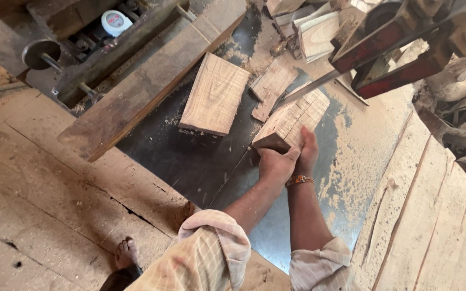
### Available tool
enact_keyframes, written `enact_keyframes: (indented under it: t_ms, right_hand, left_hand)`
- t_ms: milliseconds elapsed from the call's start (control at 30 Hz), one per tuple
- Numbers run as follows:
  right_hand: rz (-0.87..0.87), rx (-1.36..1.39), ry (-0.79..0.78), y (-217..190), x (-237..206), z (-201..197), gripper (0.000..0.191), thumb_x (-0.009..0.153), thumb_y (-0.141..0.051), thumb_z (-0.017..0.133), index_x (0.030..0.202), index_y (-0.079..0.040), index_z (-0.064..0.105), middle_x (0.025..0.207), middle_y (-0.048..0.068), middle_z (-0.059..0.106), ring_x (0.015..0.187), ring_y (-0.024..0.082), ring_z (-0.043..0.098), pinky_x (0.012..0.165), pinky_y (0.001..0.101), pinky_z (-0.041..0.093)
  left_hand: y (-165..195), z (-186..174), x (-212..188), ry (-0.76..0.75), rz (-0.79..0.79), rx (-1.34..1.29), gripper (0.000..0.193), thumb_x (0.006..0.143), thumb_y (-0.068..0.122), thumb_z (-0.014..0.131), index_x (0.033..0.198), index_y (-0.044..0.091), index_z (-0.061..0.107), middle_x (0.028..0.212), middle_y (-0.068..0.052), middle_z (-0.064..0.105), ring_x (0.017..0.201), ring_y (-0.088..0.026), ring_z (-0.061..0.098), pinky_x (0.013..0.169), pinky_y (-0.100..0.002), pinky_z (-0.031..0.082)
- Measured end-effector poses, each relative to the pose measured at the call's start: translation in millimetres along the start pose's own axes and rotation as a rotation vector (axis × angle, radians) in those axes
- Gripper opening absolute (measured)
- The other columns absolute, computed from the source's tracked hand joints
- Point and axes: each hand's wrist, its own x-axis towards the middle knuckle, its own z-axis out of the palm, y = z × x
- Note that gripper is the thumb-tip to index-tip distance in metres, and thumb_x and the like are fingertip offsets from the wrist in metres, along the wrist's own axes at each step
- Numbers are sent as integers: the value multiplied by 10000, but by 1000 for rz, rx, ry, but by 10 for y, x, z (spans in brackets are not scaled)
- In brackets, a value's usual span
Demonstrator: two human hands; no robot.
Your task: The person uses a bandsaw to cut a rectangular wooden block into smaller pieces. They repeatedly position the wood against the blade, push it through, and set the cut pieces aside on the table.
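Block: a wood block lies on the dark steel saw table, pressed up to the thin saw blade.
Left hand: fingers clamped on the block's near end.
Right hand: fingers wrapped tight on its near side.
Doing it well: I think push slowly and straight, with fingers behind the blade line.
Room: a flat board and small offcuts lie just left; the long fence plank sits farther left.

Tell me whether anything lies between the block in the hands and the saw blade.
Nothing visible does. The wood block, held by the left hand and right hand, already meets the saw blade. The loose board and offcut lie off to the side.
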Motion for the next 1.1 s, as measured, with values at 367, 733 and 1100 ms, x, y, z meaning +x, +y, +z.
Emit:
enact_keyframes:
  t_ms: [367,733,1100]
  right_hand:
    - [-9,-54,35,-79,198,29,437,912,-247,590,1211,72,574,1100,195,669,939,289,682,864,392,579]
    - [-48,-107,-33,83,-145,-163,392,968,-274,573,1193,45,611,1062,133,674,928,235,665,836,345,558]
    - [1,-13,15,243,-796,-19,419,966,-214,523,1276,68,531,1121,187,665,968,267,690,888,379,576]
  left_hand:
    - [42,88,132,-30,6,-20,850,784,414,793,1387,-64,432,1301,-220,665,1193,-300,679,977,-360,554]
    - [-78,-93,-189,-11,26,64,494,795,438,768,1034,6,777,1034,-171,787,957,-273,765,800,-382,588]
    - [-208,-540,-703,-56,-112,71,539,823,433,765,1105,-25,736,1085,-166,761,994,-251,758,823,-362,598]
